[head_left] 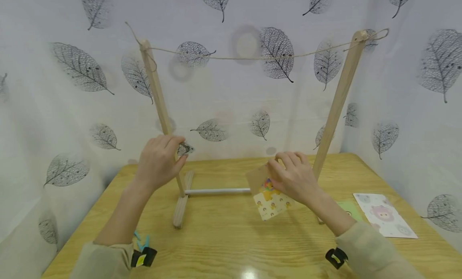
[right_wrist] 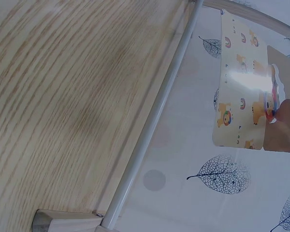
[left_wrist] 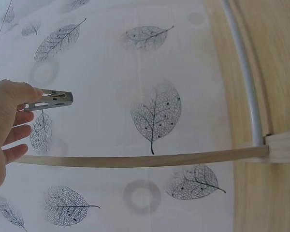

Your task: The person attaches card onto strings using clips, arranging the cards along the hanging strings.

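We face a white curtain (head_left: 231,98) printed with dark skeleton leaves, hung behind and beside a pale wooden table (head_left: 223,247). Our left hand (head_left: 159,162) pinches a small metal clip (head_left: 185,149) between thumb and fingertips, the clip sticking out on the side toward the other hand. Our right hand (head_left: 294,176) pinches a card (head_left: 268,208), which hangs tilted above the table, below and to the left of those fingers; part of it is plain tan, the rest cream with lions and rainbows. Close by the left grip, a wooden post (head_left: 155,82) passes behind the hand and down to a wooden foot (head_left: 183,202). A second post (head_left: 339,98) rises behind the right hand, leaning outward. Low between the two grips runs a grey bar (head_left: 216,191), partly covered by the card. Well above both hands, a thin string (head_left: 234,58) spans the post tops. Right of the right grip, beyond the forearm, lie a green card (head_left: 350,208) and a white card (head_left: 384,216) with a pink animal. Below the left grip, beside the sleeve, sit light-blue pieces (head_left: 144,243), perhaps clips, though the sleeve hides too much.
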A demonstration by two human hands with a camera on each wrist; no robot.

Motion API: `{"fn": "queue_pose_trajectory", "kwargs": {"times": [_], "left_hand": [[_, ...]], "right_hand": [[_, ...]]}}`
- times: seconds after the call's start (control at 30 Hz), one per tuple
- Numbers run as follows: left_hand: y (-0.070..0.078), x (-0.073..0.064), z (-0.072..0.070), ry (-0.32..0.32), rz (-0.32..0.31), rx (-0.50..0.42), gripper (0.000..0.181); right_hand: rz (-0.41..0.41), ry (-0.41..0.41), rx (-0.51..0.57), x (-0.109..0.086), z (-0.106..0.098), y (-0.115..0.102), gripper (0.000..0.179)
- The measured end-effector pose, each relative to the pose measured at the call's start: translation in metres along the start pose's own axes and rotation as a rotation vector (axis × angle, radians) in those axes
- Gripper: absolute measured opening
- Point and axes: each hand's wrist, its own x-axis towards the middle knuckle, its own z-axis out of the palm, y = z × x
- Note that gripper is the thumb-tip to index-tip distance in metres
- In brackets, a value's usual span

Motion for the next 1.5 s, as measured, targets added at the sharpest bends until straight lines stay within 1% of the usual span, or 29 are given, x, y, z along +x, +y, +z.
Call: {"fn": "queue_pose_trajectory", "kwargs": {"times": [0.1, 0.23, 0.33, 0.43, 0.53, 0.63, 0.73, 0.93, 1.17, 1.37, 1.5], "left_hand": [[-0.001, 0.002, 0.001, 0.018, 0.005, 0.001, 0.036], [-0.003, 0.006, 0.002, 0.059, 0.015, 0.019, 0.034], [-0.004, 0.011, 0.002, 0.101, 0.024, 0.041, 0.034], [-0.004, 0.018, -0.001, 0.124, 0.036, 0.062, 0.034], [-0.004, 0.026, -0.004, 0.128, 0.047, 0.075, 0.032], [-0.004, 0.032, -0.007, 0.116, 0.054, 0.084, 0.030], [-0.004, 0.037, -0.010, 0.126, 0.057, 0.098, 0.030], [-0.007, 0.046, -0.015, 0.130, 0.061, 0.151, 0.029], [-0.008, 0.063, -0.020, 0.138, 0.078, 0.213, 0.027], [-0.006, 0.072, -0.021, 0.174, 0.085, 0.201, 0.023], [-0.006, 0.076, -0.021, 0.172, 0.086, 0.213, 0.023]], "right_hand": [[0.004, 0.008, 0.002, 0.002, 0.000, 0.000, 0.045], [0.008, 0.026, -0.013, 0.006, 0.001, 0.000, 0.047], [0.012, 0.025, -0.027, 0.009, 0.000, 0.000, 0.049], [0.014, 0.019, -0.023, 0.012, 0.000, 0.000, 0.049], [0.014, 0.025, -0.013, 0.013, 0.000, -0.001, 0.049], [0.016, 0.040, -0.003, 0.014, 0.001, -0.002, 0.050], [0.016, 0.053, -0.006, 0.017, 0.002, -0.002, 0.049], [0.001, 0.078, -0.014, 0.027, 0.004, -0.002, 0.049], [-0.010, 0.136, -0.008, 0.038, 0.005, 0.001, 0.044], [-0.004, 0.132, -0.037, 0.043, 0.004, 0.002, 0.046], [-0.005, 0.147, -0.045, 0.045, 0.004, 0.002, 0.048]]}}
